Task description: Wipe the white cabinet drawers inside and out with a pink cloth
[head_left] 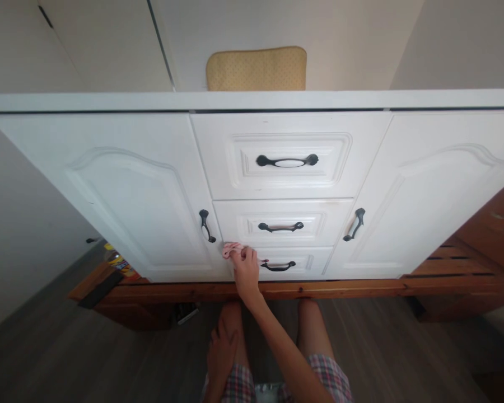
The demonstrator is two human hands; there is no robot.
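My right hand [246, 275] is closed on a crumpled pink-and-white cloth [231, 248]. It presses the cloth to the front of the bottom drawer [317, 262], at the upper left, close to the seam with the left door [138, 207]. Just right of the fingers is the bottom drawer's dark handle [279, 267]. My left hand [222, 350] rests over my left knee, its fingers laid on the leg and nothing seen in it. Above the cloth sits the middle drawer [231, 221]; the left door's handle [206, 226] is up and to the left.
A top drawer [218, 162] and a right door [437, 196] complete the white cabinet, which stands on a wooden bench [361, 288]. Behind its top edge rises a tan padded panel [256, 70]. A colourful package [121, 263] lies at the bench's left end.
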